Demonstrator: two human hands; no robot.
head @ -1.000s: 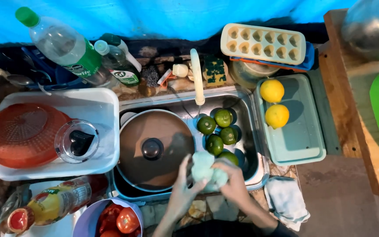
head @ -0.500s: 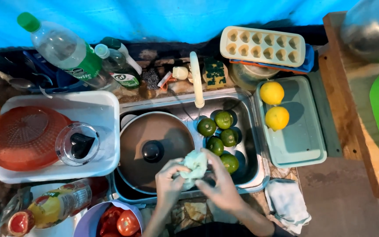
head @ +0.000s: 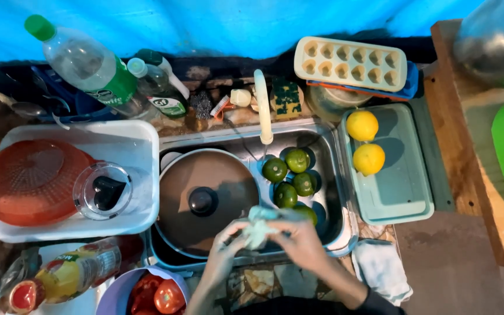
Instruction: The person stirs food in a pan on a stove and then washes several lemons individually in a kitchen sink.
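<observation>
Over the near edge of the steel sink (head: 328, 140), both hands meet on a crumpled pale green cloth (head: 259, 228). Left hand (head: 227, 244): fingers curled, thumb and fingertips pinching the cloth's left side. Right hand (head: 300, 238): fingers bent over the cloth's right side, closed around it. Cloth is bunched between the two hands, clear of the basin floor as far as can be told.

Just beyond the cloth, inside the sink: a round pan lid (head: 205, 198) with dark knob on the left; a cluster of green limes (head: 290, 175) on the right, the nearest one partly hidden behind the right hand. White tap spout (head: 262, 108) hangs above the limes.

Right of the sink: pale green tray (head: 403, 192) with two yellow lemons (head: 365, 143). Left of the sink: white tub (head: 123, 140) holding an orange strainer (head: 27, 181). A white rag (head: 383, 271) lies at the worktop's near edge, apart from the right hand.
</observation>
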